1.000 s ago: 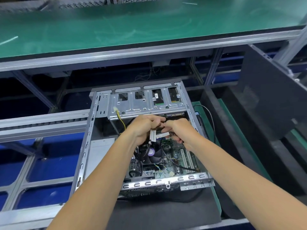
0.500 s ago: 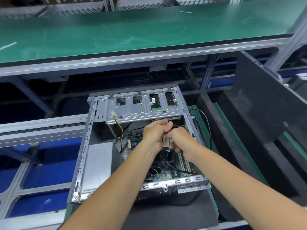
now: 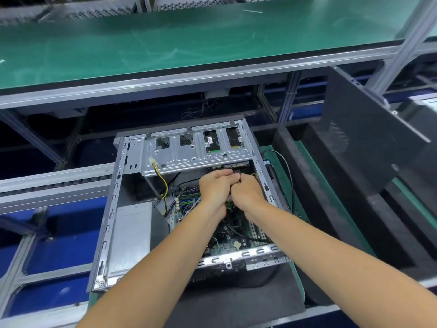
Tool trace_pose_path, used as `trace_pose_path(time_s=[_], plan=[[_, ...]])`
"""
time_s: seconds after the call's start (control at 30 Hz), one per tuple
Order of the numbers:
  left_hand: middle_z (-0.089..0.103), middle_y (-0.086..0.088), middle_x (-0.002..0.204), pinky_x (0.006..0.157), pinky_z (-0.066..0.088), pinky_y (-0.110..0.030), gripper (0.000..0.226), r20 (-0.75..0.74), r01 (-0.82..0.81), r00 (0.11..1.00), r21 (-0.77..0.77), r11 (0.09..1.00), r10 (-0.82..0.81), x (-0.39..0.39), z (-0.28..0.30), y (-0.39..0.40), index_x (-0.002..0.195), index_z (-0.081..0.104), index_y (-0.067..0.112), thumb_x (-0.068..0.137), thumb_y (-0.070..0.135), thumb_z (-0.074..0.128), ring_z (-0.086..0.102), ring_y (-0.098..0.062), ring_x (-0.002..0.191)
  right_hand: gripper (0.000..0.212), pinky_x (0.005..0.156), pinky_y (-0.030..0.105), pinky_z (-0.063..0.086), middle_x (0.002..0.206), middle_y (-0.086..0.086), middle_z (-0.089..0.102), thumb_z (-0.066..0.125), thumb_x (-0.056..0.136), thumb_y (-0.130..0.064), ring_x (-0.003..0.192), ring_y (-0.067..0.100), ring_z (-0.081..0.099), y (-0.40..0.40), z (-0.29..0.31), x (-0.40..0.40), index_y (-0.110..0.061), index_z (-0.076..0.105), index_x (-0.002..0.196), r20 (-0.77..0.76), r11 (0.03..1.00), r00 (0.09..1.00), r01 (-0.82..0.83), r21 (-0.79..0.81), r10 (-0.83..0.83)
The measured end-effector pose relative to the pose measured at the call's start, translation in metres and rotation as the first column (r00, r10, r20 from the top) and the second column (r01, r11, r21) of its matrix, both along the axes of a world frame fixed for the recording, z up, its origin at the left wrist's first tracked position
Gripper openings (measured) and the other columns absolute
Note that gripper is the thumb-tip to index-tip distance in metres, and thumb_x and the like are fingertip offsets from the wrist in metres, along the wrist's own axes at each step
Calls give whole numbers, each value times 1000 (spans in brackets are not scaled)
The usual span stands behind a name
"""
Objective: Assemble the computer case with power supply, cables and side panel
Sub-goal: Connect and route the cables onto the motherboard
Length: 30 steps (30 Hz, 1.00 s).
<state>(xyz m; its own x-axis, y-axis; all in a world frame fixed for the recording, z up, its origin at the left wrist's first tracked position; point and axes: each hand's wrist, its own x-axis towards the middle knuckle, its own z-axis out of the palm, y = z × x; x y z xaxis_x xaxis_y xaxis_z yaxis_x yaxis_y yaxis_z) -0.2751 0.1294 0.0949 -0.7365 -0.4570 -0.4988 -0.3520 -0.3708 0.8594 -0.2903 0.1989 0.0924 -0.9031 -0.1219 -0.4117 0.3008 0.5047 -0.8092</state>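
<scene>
Both hands inside open case (image 3: 111, 209), left hand (image 3: 216, 185) & right hand (image 3: 247, 192) curled, touching, grip contents hidden

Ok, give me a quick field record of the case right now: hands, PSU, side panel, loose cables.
case: open computer case, lying on its side on a black mat
left hand: inside the case, fingers curled, meets right hand below the drive cage
right hand: same spot; what they hold is hidden
power supply: seated at the case's left
side panel: off, leaning at right
loose cable: yellow-black lead hangs from the cage
</scene>
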Motion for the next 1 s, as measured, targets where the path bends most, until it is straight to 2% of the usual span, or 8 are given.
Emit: trace_pose_path(time_s=[0.07, 0.13, 0.2, 0.27, 0.47, 0.63, 0.83, 1.0], plan=[[73, -2, 82, 50, 48, -15, 10, 16, -19, 1000, -7, 1000, 19, -1, -1, 1, 85, 74, 11, 77, 4, 76, 68, -11, 76, 23, 82, 39, 55, 101, 8, 64, 38, 101, -10, 93, 24, 63, -1, 1, -1, -12, 59, 109, 0, 1000, 1000, 5, 2, -5], [73, -1, 77, 47, 48, -14, 7, 14, -23, 1000, -2, 1000, 23, -2, 0, 1, 79, 74, 11, 80, 4, 74, 67, -9, 70, 21, 76, 37, 53, 101, 10, 64, 39, 100, -9, 92, 25, 63, -2, 2, -3, -9, 58, 108, -20, 1000, 1000, -13, 20, 14], [73, -3, 79, 51, 50, -15, 6, 6, -18, 1000, 1, 1000, 18, -3, -1, 1, 82, 73, 9, 81, 3, 72, 66, -10, 70, 19, 69, 35, 49, 101, 12, 64, 41, 98, -8, 91, 27, 63, -3, 3, -6, -7, 58, 106, -36, 999, 999, -31, 41, 33], [72, -4, 79, 53, 51, -17, 7, 1, -26, 1000, 3, 1000, 26, -3, -1, 2, 84, 73, 8, 82, 2, 71, 66, -10, 69, 18, 70, 37, 49, 99, 13, 65, 42, 98, -8, 91, 29, 64, -3, 3, -6, -6, 58, 105, -33, 998, 998, -53, 40, 54], [71, 2, 69, 50, 49, -14, 14, -23, -78, 997, -2, 997, 78, -3, -3, 2, 74, 73, 12, 83, 0, 69, 66, -6, 63, 20, 68, 33, 46, 101, 11, 64, 44, 97, -11, 91, 26, 62, -5, 0, -6, -7, 59, 109, -25, 997, 997, -79, 25, 80], [74, 0, 74, 57, 52, -17, 10, -19, -58, 998, -32, 998, 57, -6, -6, 2, 75, 74, 12, 82, 5, 72, 69, -11, 72, 21, 63, 31, 45, 94, 6, 64, 42, 98, -12, 84, 21, 62, -5, -3, -8, -10, 60, 108, -25, 998, 998, -63, 5, 63], [73, 1, 71, 54, 51, -16, 14, -31, -51, 998, -56, 997, 50, -8, -8, 1, 70, 74, 14, 82, 7, 72, 68, -8, 67, 18, 65, 31, 47, 93, 6, 64, 42, 98, -12, 83, 21, 62, -5, -3, -12, -9, 59, 105, 0, 997, 997, -71, -3, 71], [73, 3, 68, 52, 50, -14, 15, -43, -75, 996, -66, 995, 72, -9, -9, 2, 69, 73, 14, 82, 7, 73, 67, -4, 62, 14, 61, 30, 46, 85, 6, 63, 44, 96, -10, 76, 20, 60, -4, -2, -15, -10, 57, 91, -8, 996, 997, -77, -35, 77]])
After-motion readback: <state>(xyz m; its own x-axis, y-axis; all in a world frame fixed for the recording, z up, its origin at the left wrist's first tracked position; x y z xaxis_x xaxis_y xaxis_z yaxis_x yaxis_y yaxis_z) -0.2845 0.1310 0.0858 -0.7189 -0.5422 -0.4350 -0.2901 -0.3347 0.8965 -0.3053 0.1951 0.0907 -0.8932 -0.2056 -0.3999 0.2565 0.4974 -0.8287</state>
